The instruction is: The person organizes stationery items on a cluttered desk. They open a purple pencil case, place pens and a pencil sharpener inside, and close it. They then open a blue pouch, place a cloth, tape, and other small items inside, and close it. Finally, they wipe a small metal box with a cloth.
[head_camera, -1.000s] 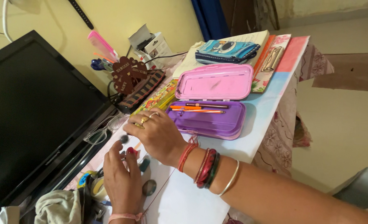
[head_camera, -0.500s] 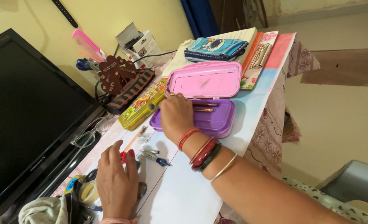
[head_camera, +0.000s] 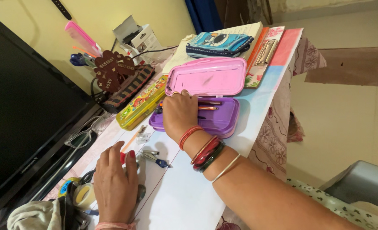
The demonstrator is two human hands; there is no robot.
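— How many pencil boxes are on the desk?

— Three hard ones and a soft pouch. An open plastic pencil box with a purple tray and a glossy pink lid lies mid-desk. Just beside it on the left lies a flat yellow tin box with a printed lid. A striped brown box sits behind that one. The blue fabric pouch rests on a stack of books at the far end.

— And the hands?

— The right hand reaches into the purple tray, fingers curled over the pens; whether its grip has closed on one I cannot tell. At least two thin pens show past the fingers, one orange, one dark.

— The left?

— The left hand lies flat on the white sheet, grip released, holding nothing. One metal compass with a blue tip lies near it, and one roll of tape sits at its left.
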